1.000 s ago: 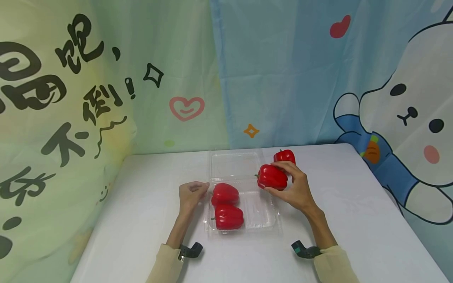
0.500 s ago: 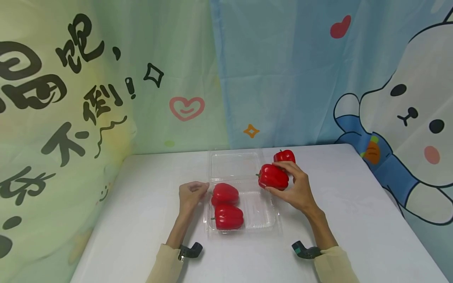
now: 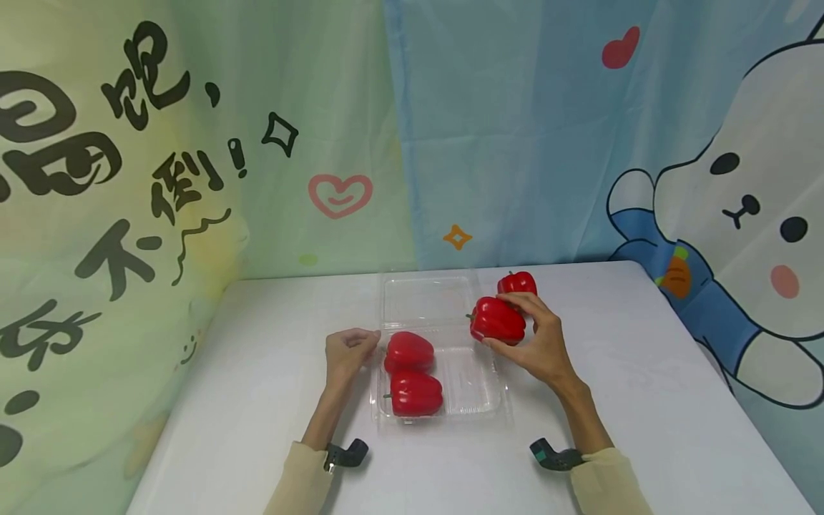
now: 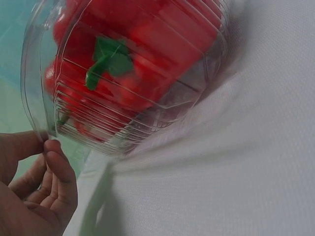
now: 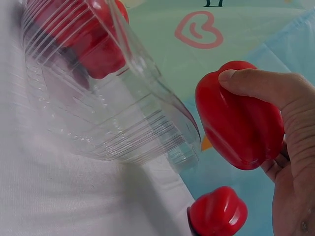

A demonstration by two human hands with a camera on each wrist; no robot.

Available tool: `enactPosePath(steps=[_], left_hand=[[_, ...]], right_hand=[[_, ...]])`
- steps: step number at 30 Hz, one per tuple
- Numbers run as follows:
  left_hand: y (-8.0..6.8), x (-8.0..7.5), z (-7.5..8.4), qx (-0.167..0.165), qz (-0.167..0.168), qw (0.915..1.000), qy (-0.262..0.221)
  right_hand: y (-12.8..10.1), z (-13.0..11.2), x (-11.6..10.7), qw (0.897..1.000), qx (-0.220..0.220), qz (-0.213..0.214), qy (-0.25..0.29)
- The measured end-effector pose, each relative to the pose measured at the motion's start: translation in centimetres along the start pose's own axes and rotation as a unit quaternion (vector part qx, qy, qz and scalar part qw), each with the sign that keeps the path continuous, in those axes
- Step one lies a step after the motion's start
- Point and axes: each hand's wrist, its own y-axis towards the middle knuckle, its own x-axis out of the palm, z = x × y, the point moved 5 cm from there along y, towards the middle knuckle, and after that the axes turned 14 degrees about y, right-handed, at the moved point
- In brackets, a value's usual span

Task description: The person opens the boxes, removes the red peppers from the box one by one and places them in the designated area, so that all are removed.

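Right hand [image 3: 537,343] fingers grasp a red pepper [image 3: 496,320] above the tray [image 3: 479,408]; left hand [image 3: 346,352] fingers pinch its rim

Bright even light, blurred wrist views

white table [image 3: 257,372], clear tray [image 3: 479,400], red pepper [image 3: 516,282]

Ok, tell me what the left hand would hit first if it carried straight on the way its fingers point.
Likely the clear tray: the left hand already touches its left rim, fingers pointing right. Just past that lies the rear pepper in the tray.
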Motion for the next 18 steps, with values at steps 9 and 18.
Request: enactPosePath(steps=[9, 18], left_hand=[[0.04, -0.05, 0.00, 0.001, -0.002, 1.0000, -0.006], [0.11, -0.02, -0.06, 0.000, -0.004, 0.9999, -0.009]], right_hand=[[-0.08, -0.04, -0.07, 1.000, -0.007, 0.006, 0.005], [-0.10, 0.10, -0.28, 1.000, -0.005, 0.011, 0.000]])
